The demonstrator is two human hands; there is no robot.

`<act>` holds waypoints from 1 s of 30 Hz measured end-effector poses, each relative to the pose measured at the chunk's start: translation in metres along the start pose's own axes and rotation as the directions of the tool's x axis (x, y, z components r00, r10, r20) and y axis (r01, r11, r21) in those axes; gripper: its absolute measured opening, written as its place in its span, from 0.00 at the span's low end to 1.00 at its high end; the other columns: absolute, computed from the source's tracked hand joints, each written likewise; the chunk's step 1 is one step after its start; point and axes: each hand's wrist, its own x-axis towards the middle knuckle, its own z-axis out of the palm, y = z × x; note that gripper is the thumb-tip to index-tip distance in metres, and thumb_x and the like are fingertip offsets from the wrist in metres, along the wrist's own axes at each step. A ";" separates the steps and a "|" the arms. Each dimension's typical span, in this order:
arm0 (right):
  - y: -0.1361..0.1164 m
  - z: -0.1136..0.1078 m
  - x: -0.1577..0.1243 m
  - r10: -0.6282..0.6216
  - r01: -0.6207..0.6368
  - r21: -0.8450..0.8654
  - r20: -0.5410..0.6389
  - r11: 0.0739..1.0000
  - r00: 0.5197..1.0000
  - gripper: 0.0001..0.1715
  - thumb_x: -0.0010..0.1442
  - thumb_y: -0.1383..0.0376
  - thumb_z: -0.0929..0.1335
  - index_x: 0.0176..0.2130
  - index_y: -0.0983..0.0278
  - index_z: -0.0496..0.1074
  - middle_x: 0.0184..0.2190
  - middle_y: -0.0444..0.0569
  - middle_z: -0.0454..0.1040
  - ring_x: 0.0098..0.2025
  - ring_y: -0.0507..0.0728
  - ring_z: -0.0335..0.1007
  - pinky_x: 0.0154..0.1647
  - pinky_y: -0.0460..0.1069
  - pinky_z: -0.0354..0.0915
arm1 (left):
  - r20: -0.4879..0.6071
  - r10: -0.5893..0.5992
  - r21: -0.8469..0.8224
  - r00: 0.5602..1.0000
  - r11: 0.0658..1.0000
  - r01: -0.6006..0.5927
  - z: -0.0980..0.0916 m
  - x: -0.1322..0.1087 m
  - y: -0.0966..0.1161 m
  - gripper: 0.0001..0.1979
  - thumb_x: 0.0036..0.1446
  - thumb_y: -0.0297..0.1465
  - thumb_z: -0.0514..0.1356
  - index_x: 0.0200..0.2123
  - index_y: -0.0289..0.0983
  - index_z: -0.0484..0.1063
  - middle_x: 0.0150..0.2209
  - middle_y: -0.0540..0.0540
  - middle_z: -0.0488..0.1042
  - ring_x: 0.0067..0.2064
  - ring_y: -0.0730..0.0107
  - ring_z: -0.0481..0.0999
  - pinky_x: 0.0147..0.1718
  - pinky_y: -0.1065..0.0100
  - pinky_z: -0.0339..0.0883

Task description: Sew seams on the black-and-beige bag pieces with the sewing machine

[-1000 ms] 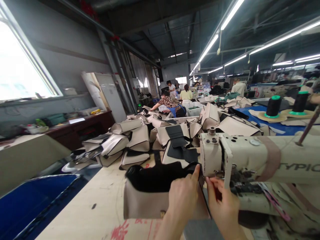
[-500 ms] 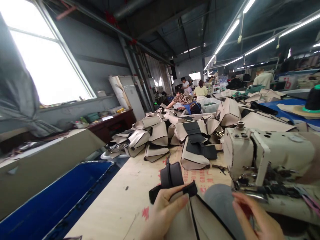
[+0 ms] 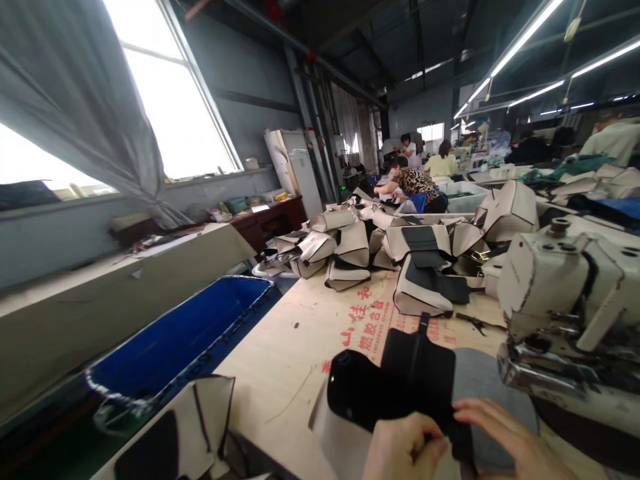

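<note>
Blue bin: here it sits, far left of the sewing machine, off the table.
Loose bag: cream with black, near side of the table, well left of the machine.
Bag heap: piled up behind and left of the machine.
Held bag: front-left of the machine, apart from it, dark inside facing up; its long axis runs roughly left to right, right end towards the machine.
Left hand: curled at the bag's near side, thumb and forefinger pinching its edge, exact layer unclear; most of the bag lies beyond and leftward.
Right hand: nearer the machine, fingers long and close together, tips meeting the bag's dark right end; thumb's grip, can't tell.
Grey plate: just left of the machine, beyond the right hand.
</note>
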 end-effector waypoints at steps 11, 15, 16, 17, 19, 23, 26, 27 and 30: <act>-0.055 -0.010 0.047 0.426 -0.346 0.610 0.015 0.713 0.904 0.15 0.58 0.53 0.64 0.32 0.63 0.67 0.26 0.42 0.62 0.28 0.51 0.59 0.29 0.43 0.59 | -0.093 0.043 0.014 0.995 0.999 -0.042 -0.078 0.004 0.036 0.10 0.53 0.38 0.58 0.33 0.37 0.71 0.17 0.57 0.56 0.20 0.79 0.54 0.18 0.76 0.48; -0.068 -0.023 0.053 0.503 -0.365 0.765 0.062 0.531 0.862 0.14 0.57 0.54 0.66 0.36 0.62 0.64 0.26 0.41 0.60 0.27 0.50 0.57 0.27 0.42 0.57 | 0.052 0.115 0.072 0.992 0.990 -0.118 -0.091 -0.002 0.050 0.10 0.56 0.33 0.55 0.37 0.44 0.76 0.26 0.53 0.75 0.27 0.76 0.69 0.27 0.77 0.59; -0.068 -0.024 0.053 0.506 -0.364 0.775 0.066 0.517 0.860 0.14 0.57 0.55 0.66 0.38 0.62 0.64 0.27 0.42 0.61 0.29 0.50 0.58 0.28 0.42 0.58 | 0.062 0.114 0.063 0.992 0.991 -0.118 -0.090 -0.002 0.052 0.11 0.57 0.33 0.54 0.36 0.44 0.77 0.28 0.53 0.77 0.29 0.75 0.72 0.28 0.76 0.60; -0.067 -0.024 0.053 0.504 -0.361 0.776 0.065 0.517 0.861 0.14 0.57 0.56 0.66 0.38 0.62 0.64 0.29 0.43 0.62 0.31 0.51 0.60 0.30 0.43 0.60 | 0.057 0.108 0.054 0.992 0.992 -0.112 -0.089 -0.003 0.053 0.12 0.58 0.33 0.53 0.35 0.43 0.77 0.28 0.52 0.77 0.29 0.74 0.73 0.29 0.76 0.61; -0.065 -0.025 0.053 0.502 -0.361 0.765 0.058 0.533 0.863 0.15 0.56 0.56 0.66 0.40 0.63 0.65 0.32 0.46 0.64 0.35 0.53 0.62 0.33 0.44 0.61 | 0.037 0.094 0.043 0.995 0.994 -0.096 -0.085 -0.003 0.053 0.13 0.58 0.34 0.52 0.35 0.41 0.77 0.27 0.51 0.77 0.29 0.72 0.73 0.27 0.76 0.62; -0.067 -0.025 0.054 0.518 -0.353 0.766 0.031 0.538 0.855 0.17 0.56 0.55 0.66 0.42 0.62 0.66 0.35 0.47 0.67 0.38 0.55 0.64 0.36 0.45 0.63 | 0.039 0.098 0.043 0.994 0.994 -0.100 -0.084 -0.001 0.049 0.13 0.58 0.34 0.53 0.33 0.39 0.77 0.27 0.51 0.77 0.28 0.73 0.73 0.27 0.76 0.61; -0.069 -0.028 0.057 0.516 -0.356 0.754 0.026 0.552 0.856 0.19 0.56 0.55 0.66 0.45 0.61 0.66 0.35 0.48 0.68 0.39 0.55 0.65 0.37 0.45 0.64 | 0.034 0.110 0.037 0.993 0.993 -0.111 -0.082 0.001 0.050 0.12 0.58 0.34 0.53 0.34 0.41 0.77 0.27 0.52 0.77 0.28 0.74 0.72 0.27 0.76 0.61; -0.068 -0.030 0.057 0.509 -0.357 0.737 0.020 0.574 0.860 0.18 0.56 0.55 0.66 0.45 0.61 0.66 0.35 0.48 0.68 0.38 0.55 0.65 0.36 0.45 0.64 | 0.020 0.120 0.037 0.993 0.992 -0.120 -0.081 0.001 0.050 0.12 0.58 0.34 0.53 0.34 0.41 0.77 0.26 0.52 0.76 0.27 0.75 0.72 0.26 0.76 0.61; -0.062 -0.037 0.050 0.446 -0.346 0.653 0.014 0.674 0.895 0.13 0.57 0.56 0.66 0.41 0.59 0.70 0.34 0.47 0.69 0.35 0.54 0.66 0.33 0.44 0.64 | -0.072 0.172 0.065 0.982 0.984 -0.167 -0.072 -0.007 0.040 0.11 0.57 0.34 0.55 0.29 0.39 0.77 0.22 0.51 0.73 0.24 0.76 0.69 0.24 0.76 0.59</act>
